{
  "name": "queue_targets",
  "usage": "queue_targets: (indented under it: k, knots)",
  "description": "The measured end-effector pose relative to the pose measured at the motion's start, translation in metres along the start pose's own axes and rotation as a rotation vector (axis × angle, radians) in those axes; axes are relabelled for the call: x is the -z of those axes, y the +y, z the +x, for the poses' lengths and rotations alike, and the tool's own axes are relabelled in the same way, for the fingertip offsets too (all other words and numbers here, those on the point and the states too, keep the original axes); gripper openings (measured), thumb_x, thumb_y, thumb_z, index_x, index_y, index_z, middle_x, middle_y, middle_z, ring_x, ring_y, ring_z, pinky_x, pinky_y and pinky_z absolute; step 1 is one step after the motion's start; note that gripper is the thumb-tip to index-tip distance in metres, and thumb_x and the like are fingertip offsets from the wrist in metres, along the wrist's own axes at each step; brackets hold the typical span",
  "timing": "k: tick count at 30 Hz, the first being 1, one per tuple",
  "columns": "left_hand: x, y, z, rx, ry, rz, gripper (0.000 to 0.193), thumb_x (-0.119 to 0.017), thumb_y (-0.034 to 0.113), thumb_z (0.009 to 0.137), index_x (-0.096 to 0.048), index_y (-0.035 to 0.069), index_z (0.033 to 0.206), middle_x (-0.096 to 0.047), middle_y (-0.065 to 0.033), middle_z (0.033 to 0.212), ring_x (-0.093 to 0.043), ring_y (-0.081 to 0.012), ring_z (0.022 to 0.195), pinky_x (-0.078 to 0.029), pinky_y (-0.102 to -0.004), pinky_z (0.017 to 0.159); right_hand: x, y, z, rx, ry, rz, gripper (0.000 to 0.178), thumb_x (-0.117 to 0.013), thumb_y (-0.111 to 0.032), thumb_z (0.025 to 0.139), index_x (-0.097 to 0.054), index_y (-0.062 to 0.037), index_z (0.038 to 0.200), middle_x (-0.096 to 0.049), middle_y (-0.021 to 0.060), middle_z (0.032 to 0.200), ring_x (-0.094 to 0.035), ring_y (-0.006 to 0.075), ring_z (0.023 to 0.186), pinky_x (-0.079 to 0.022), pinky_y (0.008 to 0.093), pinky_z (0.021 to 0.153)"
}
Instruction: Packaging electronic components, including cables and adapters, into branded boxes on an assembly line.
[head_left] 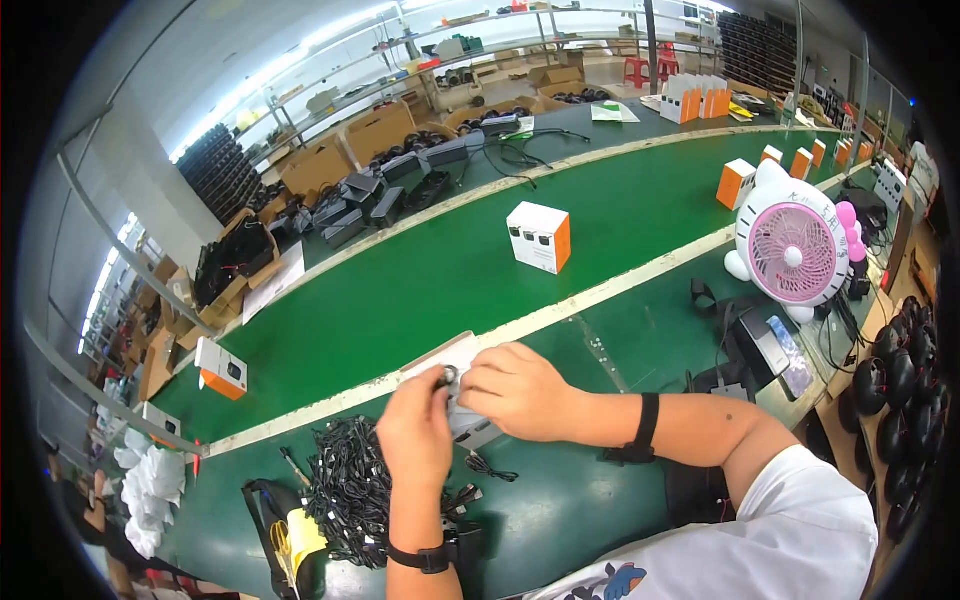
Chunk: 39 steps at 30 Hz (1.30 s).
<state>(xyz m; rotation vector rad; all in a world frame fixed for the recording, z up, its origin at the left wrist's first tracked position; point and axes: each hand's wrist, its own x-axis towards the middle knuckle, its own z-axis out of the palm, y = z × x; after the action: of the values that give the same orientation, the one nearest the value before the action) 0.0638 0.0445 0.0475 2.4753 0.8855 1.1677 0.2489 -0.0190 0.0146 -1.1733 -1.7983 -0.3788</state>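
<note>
Both my hands meet over a small white box [462, 352] with a raised flap, at the near edge of the green belt. My left hand [412, 432] is closed, and a small black rounded piece [447, 377] shows at its fingertips; its exact kind is too small to tell. The fingers of my right hand [515, 392] are bent and pressed together at the box, just right of the black piece. What they hold is hidden. Beside my left wrist lies a heap of black cables [345, 488]. One coiled black cable [490, 467] rests below the box.
A closed white-and-orange box [538, 238] stands on the green belt [420, 290], and an open-topped one [222, 370] stands farther left. At the right are a white-and-pink fan [792, 250] and a phone [790, 355]. White plastic bags [152, 495] pile up at the left.
</note>
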Motion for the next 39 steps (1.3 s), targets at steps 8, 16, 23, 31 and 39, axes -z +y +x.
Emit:
queue_targets:
  k: [8, 16, 23, 31, 39]
  knots:
    - [0.003, -0.009, -0.012, 0.095, 0.35, -0.492, 0.031, -0.063, -0.007, 0.099, -0.058, -0.003, 0.13, -0.067, -0.0105, 0.113, -0.067, -0.0136, 0.094, -0.055, -0.0263, 0.085, 0.007, -0.009, 0.03, 0.212, -0.459, -0.197, 0.036, -0.061, -0.015, 0.089, -0.067, -0.01, 0.124, -0.064, 0.0047, 0.09, -0.057, 0.021, 0.095, -0.042, 0.0366, 0.082]
    - [0.014, 0.014, -0.004, -0.123, 0.299, -0.11, 0.026, -0.07, -0.007, 0.093, -0.071, -0.002, 0.118, -0.071, -0.0127, 0.105, -0.071, -0.0214, 0.093, -0.058, -0.0318, 0.081, -0.001, -0.007, 0.027, 0.159, -0.482, -0.154, 0.033, -0.069, -0.037, 0.092, -0.071, -0.0098, 0.111, -0.063, 0.0076, 0.11, -0.058, 0.023, 0.101, -0.043, 0.0399, 0.085]
    - [0.0, 0.004, -0.001, -0.153, 0.046, 0.172, 0.022, -0.074, -0.003, 0.085, -0.068, 0.004, 0.104, -0.07, -0.015, 0.092, -0.07, -0.036, 0.083, -0.056, -0.0431, 0.071, 0.005, 0.0, 0.004, 0.0, -0.344, 0.245, 0.046, -0.083, -0.026, 0.082, -0.058, -0.0053, 0.115, -0.058, 0.0131, 0.121, -0.056, 0.031, 0.116, -0.046, 0.047, 0.098]
    - [0.009, 0.015, -0.003, -0.15, -0.136, 0.231, 0.032, -0.066, 0.002, 0.089, -0.072, 0.004, 0.12, -0.067, -0.0149, 0.105, -0.065, -0.0368, 0.099, -0.052, -0.0477, 0.087, -0.011, 0.003, -0.022, -0.725, -0.011, 0.828, 0.046, -0.076, -0.025, 0.097, -0.048, -0.0041, 0.127, -0.053, 0.0169, 0.132, -0.057, 0.0272, 0.123, -0.047, 0.041, 0.104]
    - [-0.018, -0.009, -0.035, 0.588, 0.351, -1.12, 0.041, -0.065, 0.014, 0.103, -0.051, -0.001, 0.138, -0.056, -0.0146, 0.138, -0.055, -0.0233, 0.127, -0.046, -0.038, 0.107, -0.016, 0.006, -0.008, -0.785, -0.159, 0.727, 0.029, -0.075, -0.016, 0.096, -0.051, -0.0044, 0.109, -0.062, 0.0125, 0.108, -0.063, 0.0148, 0.092, -0.054, 0.0331, 0.083]
